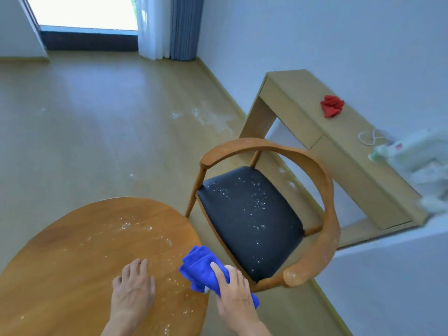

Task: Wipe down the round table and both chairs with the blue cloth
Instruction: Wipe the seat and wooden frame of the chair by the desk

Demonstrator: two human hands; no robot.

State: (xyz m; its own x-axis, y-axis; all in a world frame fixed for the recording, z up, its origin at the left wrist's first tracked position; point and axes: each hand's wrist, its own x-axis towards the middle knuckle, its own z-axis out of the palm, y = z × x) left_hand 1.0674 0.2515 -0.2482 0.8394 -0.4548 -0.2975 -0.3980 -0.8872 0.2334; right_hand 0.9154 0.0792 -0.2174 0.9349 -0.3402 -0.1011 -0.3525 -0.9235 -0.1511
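Note:
The round wooden table (pixel 72 251) fills the lower left, with white crumbs scattered over its right side. My left hand (pixel 133 287) rests flat on the tabletop, fingers spread. My right hand (pixel 234 291) grips the bunched blue cloth (pixel 198 265) at the table's right edge. Just right of the table stands a wooden chair (pixel 312 170) with a curved back rail and a dark seat (pixel 249 219) speckled with white crumbs. Only this one chair is in view.
A light wooden desk (pixel 303 112) stands along the right wall behind the chair, with a red cloth (pixel 331 105), a white cord (pixel 369 137) and a pale plastic bag (pixel 419 163) on it. White crumbs lie on the wooden floor (pixel 201 115). Curtains and a window are at the back.

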